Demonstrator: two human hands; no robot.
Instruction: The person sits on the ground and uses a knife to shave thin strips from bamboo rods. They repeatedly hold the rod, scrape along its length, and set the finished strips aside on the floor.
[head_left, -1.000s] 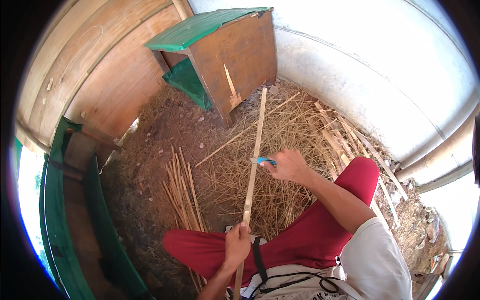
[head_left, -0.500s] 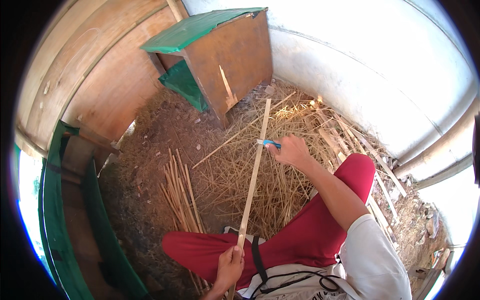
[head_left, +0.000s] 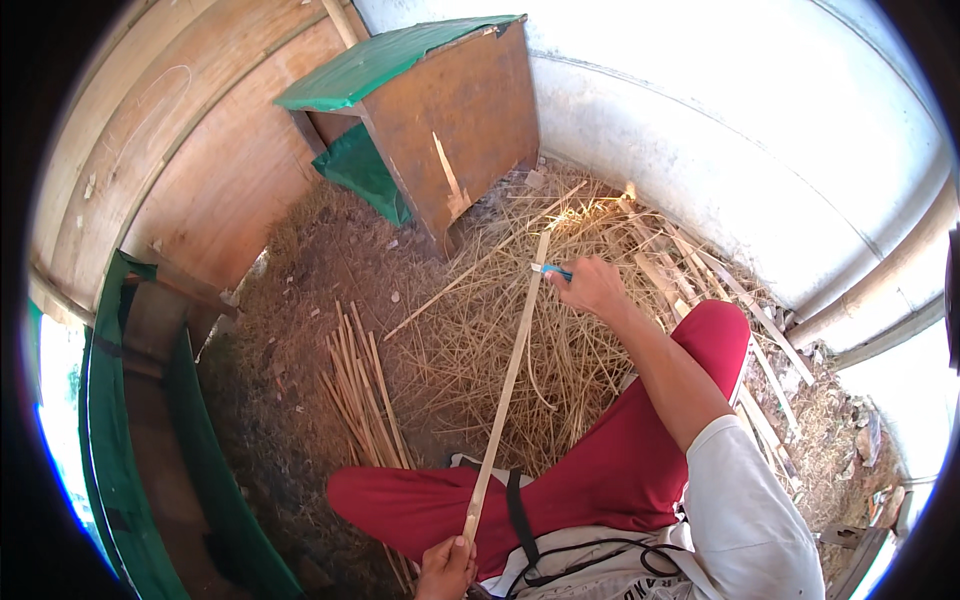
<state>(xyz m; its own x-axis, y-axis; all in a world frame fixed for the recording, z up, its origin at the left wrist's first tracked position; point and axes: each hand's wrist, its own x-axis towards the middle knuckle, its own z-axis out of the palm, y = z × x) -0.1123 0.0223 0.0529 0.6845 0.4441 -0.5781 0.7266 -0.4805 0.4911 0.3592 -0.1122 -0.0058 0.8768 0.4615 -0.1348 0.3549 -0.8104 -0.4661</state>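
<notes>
A long, pale strip that looks like split bamboo (head_left: 513,385) slants away from my lap over the ground. Its near end is gripped by my left hand (head_left: 447,570), low in front of my body. My right hand (head_left: 594,288) is closed round a blue box cutter (head_left: 556,271) near the strip's far end. The cutter's blade lies against the strip's edge. A thin curled shaving (head_left: 535,375) hangs beside the strip. Under the far half is a heap of straw-like shavings (head_left: 470,340).
A bundle of thin sticks (head_left: 365,390) lies left of the heap. Wider split pieces (head_left: 690,265) lie to the right, by the white wall (head_left: 700,130). A brown wooden box with a green cover (head_left: 450,110) stands at the back. Green-edged shelving (head_left: 190,450) is at the left.
My left hand has drawn the strip nearer and lower. The cutter has moved slightly up and right, closer to the far end. A curled shaving now shows beside the strip.
</notes>
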